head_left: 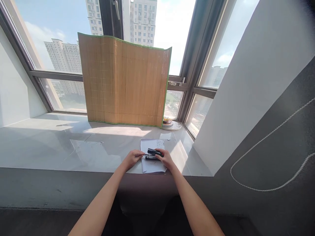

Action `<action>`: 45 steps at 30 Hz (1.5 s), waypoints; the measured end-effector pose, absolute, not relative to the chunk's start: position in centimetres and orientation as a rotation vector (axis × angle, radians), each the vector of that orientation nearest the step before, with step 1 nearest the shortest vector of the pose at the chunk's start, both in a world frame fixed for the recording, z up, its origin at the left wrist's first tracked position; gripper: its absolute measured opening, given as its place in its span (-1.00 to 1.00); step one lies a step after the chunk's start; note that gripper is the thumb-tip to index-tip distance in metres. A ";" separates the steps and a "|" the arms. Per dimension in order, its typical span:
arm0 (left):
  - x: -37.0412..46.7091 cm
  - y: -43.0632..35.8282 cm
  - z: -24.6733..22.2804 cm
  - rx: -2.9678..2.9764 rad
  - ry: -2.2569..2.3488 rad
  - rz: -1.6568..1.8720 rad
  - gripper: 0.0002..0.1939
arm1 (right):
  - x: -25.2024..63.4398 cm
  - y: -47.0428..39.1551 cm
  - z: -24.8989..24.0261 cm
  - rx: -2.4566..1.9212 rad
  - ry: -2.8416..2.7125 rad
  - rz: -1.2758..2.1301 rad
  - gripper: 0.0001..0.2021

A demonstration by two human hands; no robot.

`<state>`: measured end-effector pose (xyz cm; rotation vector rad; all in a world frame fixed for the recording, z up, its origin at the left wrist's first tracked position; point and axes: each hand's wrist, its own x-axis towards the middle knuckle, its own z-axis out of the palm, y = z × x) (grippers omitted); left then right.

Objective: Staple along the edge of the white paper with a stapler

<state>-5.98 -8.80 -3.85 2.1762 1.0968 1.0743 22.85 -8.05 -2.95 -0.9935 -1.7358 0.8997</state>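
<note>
A black stapler (154,152) lies over a sheet of white paper, its upper and lower arms spread apart toward the left. A thin silvery strip shows between the arms. My right hand (166,158) grips the stapler at its right end, fingers closed around it. From the left, my left hand (133,159) pinches something thin near the stapler's open end; its fingers hide most of it. Beneath them, the white paper (153,168) reaches close to the sill's front edge, with small writing at its upper right corner.
A bamboo mat (125,82) with green edging stands upright against the window behind the sill (49,144). Stacked round plates or discs (169,125) sit by its right lower corner. At the right, a beaded cord (246,154) hangs in a loop before the dark wall.
</note>
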 end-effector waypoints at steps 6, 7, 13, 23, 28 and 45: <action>-5.8 -9.7 -2.8 2.039 1.031 1.175 -0.71 | 23.5 -8.3 -2.7 -0.946 -1.501 1.063 -0.58; -5.7 -9.8 -2.6 2.026 1.018 1.181 -0.71 | 23.6 -8.3 -2.7 -0.938 -1.470 1.096 -0.56; -5.6 -10.2 -2.2 1.977 0.976 1.175 -0.70 | 24.1 -8.2 -3.1 -0.888 -1.424 1.166 -0.55; -5.4 -10.0 -2.7 2.088 1.121 1.032 -0.72 | 22.0 -8.7 -1.2 -0.800 -1.871 1.011 -0.55; -6.0 -8.8 -3.1 2.029 1.158 1.086 -0.75 | 20.2 -8.6 -0.1 -0.793 -1.890 0.982 -0.52; -6.0 -9.1 -3.0 2.032 1.389 1.034 -0.80 | 22.3 -9.5 -1.7 -1.071 -1.853 0.921 -0.60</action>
